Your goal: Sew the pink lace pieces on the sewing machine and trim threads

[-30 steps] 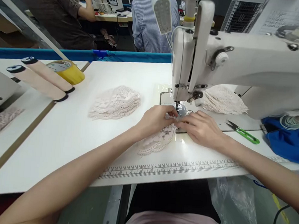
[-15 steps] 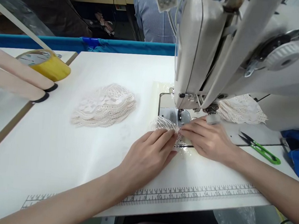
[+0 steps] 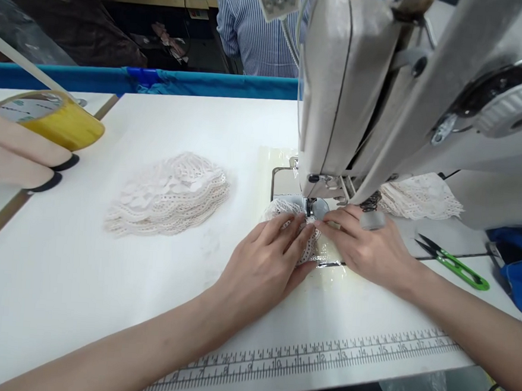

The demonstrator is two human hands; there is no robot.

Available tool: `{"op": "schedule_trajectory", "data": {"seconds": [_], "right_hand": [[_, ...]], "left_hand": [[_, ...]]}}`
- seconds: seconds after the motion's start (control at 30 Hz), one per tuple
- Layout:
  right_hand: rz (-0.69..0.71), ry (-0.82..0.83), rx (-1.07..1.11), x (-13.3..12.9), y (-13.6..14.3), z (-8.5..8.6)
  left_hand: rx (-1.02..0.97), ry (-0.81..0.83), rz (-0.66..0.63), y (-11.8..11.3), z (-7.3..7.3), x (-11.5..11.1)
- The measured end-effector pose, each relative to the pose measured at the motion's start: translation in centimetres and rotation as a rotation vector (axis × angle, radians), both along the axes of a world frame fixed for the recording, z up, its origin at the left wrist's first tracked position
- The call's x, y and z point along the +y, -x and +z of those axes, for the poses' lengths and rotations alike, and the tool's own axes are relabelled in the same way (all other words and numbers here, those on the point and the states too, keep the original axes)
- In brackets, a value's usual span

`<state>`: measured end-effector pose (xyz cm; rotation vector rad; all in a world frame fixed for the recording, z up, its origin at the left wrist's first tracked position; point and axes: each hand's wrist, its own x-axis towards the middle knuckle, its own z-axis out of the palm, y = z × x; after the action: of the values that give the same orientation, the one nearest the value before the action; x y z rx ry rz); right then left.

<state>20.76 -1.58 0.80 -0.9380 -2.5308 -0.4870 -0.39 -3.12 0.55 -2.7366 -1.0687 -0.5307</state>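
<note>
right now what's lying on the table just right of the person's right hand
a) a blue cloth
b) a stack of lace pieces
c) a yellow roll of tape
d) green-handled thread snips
d: the green-handled thread snips lie on the white table just right of the right hand, while the yellow tape roll and the big lace stack sit far off on the left side.

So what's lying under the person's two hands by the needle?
A small lace piece lies under the left hand and right hand, at the presser foot. Its covered part can't be seen.
</note>
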Motion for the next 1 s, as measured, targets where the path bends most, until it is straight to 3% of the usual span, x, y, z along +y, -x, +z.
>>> {"op": "schedule_trajectory", "data": {"seconds": [0.43, 1.0], "right_hand": [[-0.096, -0.030, -0.103, 0.15, 0.30, -0.30], [-0.089, -0.066, -0.130, -0.27, 0.39, 0.01]], "left_hand": [[-0.015, -0.007, 0.041, -0.42, -0.03, 0.23], [-0.035, -0.016, 0.048, -0.72, -0.17, 0.15]]}}
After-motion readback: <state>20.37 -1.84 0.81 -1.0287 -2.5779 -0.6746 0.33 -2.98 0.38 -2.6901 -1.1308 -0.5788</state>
